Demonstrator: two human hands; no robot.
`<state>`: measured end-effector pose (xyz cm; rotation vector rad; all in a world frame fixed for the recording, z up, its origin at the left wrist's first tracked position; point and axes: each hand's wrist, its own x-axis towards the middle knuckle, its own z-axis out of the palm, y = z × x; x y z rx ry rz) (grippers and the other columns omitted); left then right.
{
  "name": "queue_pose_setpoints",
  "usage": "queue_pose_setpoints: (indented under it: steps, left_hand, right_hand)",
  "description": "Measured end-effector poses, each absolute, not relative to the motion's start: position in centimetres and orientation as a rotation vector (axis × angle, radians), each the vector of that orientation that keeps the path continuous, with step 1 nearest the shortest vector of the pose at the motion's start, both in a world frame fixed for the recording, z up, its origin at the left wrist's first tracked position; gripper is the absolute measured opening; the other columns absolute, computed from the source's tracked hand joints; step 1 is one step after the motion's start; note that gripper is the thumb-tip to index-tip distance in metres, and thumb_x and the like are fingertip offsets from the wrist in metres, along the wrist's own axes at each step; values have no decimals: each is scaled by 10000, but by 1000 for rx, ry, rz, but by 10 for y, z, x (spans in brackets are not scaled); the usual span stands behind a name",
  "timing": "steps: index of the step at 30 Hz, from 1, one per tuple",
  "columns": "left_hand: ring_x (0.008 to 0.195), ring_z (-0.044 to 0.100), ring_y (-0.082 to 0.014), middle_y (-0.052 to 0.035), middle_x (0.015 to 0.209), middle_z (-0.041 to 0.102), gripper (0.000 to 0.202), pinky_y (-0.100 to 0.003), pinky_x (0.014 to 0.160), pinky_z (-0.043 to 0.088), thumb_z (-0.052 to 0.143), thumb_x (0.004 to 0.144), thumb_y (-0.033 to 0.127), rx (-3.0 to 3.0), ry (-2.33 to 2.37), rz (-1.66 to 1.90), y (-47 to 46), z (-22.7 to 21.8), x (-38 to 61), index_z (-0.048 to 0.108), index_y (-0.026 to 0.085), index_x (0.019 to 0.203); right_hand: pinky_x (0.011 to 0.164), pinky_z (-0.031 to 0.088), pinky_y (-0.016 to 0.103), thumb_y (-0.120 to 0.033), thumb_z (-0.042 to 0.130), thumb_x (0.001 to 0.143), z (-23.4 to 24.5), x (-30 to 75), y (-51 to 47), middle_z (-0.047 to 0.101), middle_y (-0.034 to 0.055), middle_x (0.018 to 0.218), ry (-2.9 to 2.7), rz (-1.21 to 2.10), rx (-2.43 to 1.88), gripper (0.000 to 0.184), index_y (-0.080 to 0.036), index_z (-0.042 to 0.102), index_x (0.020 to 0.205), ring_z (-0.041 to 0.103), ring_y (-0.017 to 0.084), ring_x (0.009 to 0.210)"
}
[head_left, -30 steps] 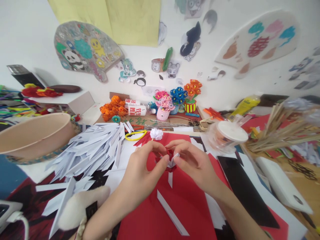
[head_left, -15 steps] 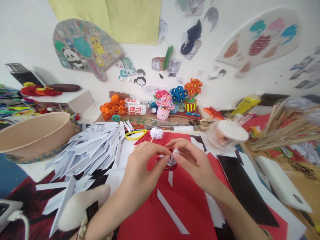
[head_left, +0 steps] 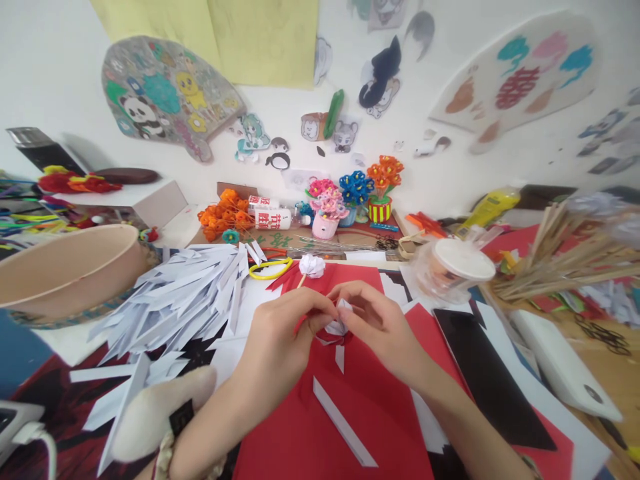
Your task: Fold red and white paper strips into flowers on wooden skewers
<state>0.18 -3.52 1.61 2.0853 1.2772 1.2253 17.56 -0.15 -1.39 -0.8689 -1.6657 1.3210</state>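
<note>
Both hands meet over red paper [head_left: 370, 413], their fingertips pinching a small folded white paper piece [head_left: 339, 327]. My left hand [head_left: 287, 333] closes thumb and forefinger on its left side. From the right, my right hand [head_left: 383, 323] holds it with bent fingers, which hide part of the piece. Just beyond the hands, a white paper flower ball [head_left: 312, 266] sits on a thin stick. Two folded white paper strips lie on the red paper below: a short one [head_left: 340, 359] and a longer one [head_left: 344, 423].
A pile of folded white strips [head_left: 185, 293] lies at left beside a beige bowl [head_left: 75, 273]. Yellow-handled scissors [head_left: 270, 269] lie behind. To the right are a black phone-like slab [head_left: 493, 377], a lidded plastic cup [head_left: 463, 260] and wooden sticks [head_left: 550, 267]. Small flower pots [head_left: 326, 227] stand along the wall.
My left fingers have curled in tighter, and its thumb has drawn closer to the forefinger. The folded paper piece has turned slightly between the fingertips. The view has shifted a little.
</note>
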Motion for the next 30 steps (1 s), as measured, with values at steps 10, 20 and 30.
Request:
queue_pose_setpoints:
  steps: [10, 20, 30]
  left_hand:
    - [769, 624, -114, -28, 848, 675, 278, -205, 692, 492, 415, 887, -17, 2367, 1122, 1187, -37, 16, -1, 613, 178, 865]
    - [858, 665, -165, -66, 872, 691, 309, -274, 782, 552, 337, 959, 80, 2656, 949, 1059, -38, 22, -2, 623, 184, 908]
    - [829, 665, -146, -40, 889, 700, 242, -244, 733, 543, 411, 929, 43, 2627, 1231, 1233, -48, 28, 17, 602, 190, 946]
  right_hand:
    - [915, 489, 351, -388, 644, 865, -17, 174, 0, 618, 44, 1155, -1510, 1494, -961, 266, -271, 601, 1100, 591, 191, 1076]
    - [756, 520, 319, -439, 616, 882, -15, 170, -1, 698, 27, 939, -1552, 1511, -901, 264, -248, 703, 1042, 623, 172, 807]
    - [805, 515, 320, -367, 617, 891, -10, 170, -5, 627, 34, 1053, -1530, 1150, -876, 269, -299, 630, 1151, 598, 198, 952]
